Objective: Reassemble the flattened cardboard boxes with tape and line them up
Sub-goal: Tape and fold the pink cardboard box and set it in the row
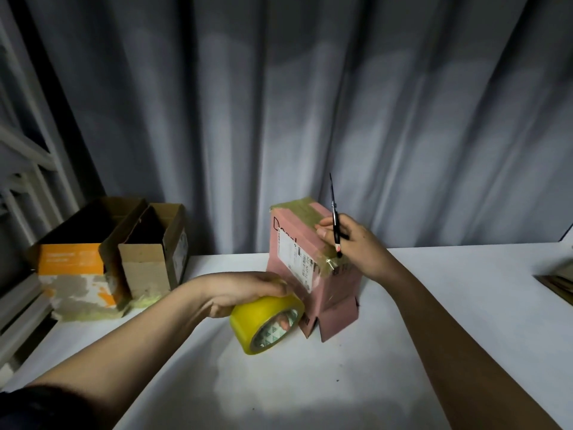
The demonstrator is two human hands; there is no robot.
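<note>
A pink cardboard box [325,293] stands on the white table [310,383] with its flaps down at the bottom and tape over its upper end. My left hand [248,290] grips a yellow tape roll [265,324] just left of the box's lower part; a clear strip of tape runs from the roll up across the box's label. My right hand [353,243] holds black scissors [335,225] upright, blades pointing up, and its fingertips press on the box's top right face.
Two open cardboard boxes stand side by side at the table's back left: one with an orange band [74,274] and a plain brown one [155,252]. Grey curtains hang behind. A flat brown object [558,283] lies at the right edge. White shelving stands at the left.
</note>
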